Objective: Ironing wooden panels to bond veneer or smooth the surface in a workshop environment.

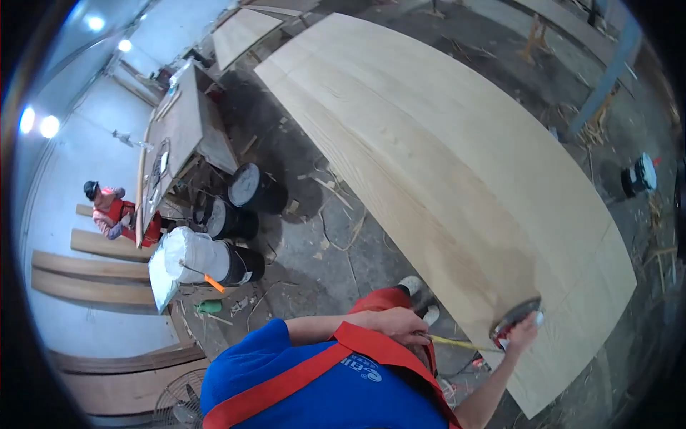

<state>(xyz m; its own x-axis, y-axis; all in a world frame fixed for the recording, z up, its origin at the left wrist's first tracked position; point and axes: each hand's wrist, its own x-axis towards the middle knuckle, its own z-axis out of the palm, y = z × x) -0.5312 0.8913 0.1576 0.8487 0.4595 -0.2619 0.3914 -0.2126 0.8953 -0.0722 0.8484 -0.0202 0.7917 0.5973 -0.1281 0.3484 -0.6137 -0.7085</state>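
Note:
A large pale wood-veneered panel (pixel 436 143) stretches from the far middle to the near right, with a darker patch on its near part. On that patch, close to the near edge, lies an iron (pixel 506 320) with a dark plate and red and white parts. My right hand (pixel 523 334) is closed round its handle. A yellow cord (pixel 457 343) runs between the iron and my left hand (pixel 404 324), which is held at my waist, fingers curled round the cord. My palm and part of the fingers on that side are hidden.
To the left stand several dark buckets (pixel 268 196) and a white-covered bucket (pixel 204 250) with an orange-handled tool (pixel 213 283). Wood scraps litter the floor (pixel 307 243). A person (pixel 118 211) works at a long table (pixel 171 136). A fan (pixel 182 404) stands at lower left.

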